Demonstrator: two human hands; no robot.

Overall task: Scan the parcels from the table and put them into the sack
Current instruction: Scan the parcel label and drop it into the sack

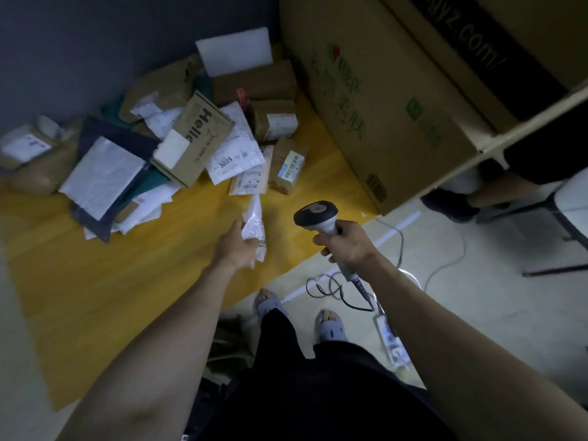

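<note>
Room: dim corner with a grey wall at 11 o'clock, pale floor at 4 o'clock, and a yellow wooden counter (95, 281) running from 9 o'clock towards the middle.
Pile: brown cardboard boxes and white and dark plastic mailers (178, 138) heaped loosely at 10 to 12 o'clock on the counter, several overlapping.
Big carton: large brown cardboard carton with green print (381, 106) stands at 1 o'clock, at the counter's far right end.
Left hand: left hand (235, 246) pinches a thin white plastic mailer (254, 224) by its lower end, holding it above the counter near the centre; the mailer stands nearly edge-on to the camera.
Right hand: right hand (346, 246) is wrapped round the grip of a grey and black handheld barcode scanner (318, 214), just right of the mailer, head tipped towards it.
Sack: not clearly in view; something dark sits by the feet at 6 o'clock, but I cannot tell what it is.
Risk, label: the mailer is limp and crumpled, so its barcode may be folded or turned away and the scan could miss.
Risk, grip: held only by one end, the slippery mailer could slide out and drop.
Risk, cable: grey scanner cable (334, 291) loops on the floor close to the sandalled feet (331, 326); a step could snag it.
Risk, pile: reaching in again could tip the stacked parcels off the counter's edge.
</note>
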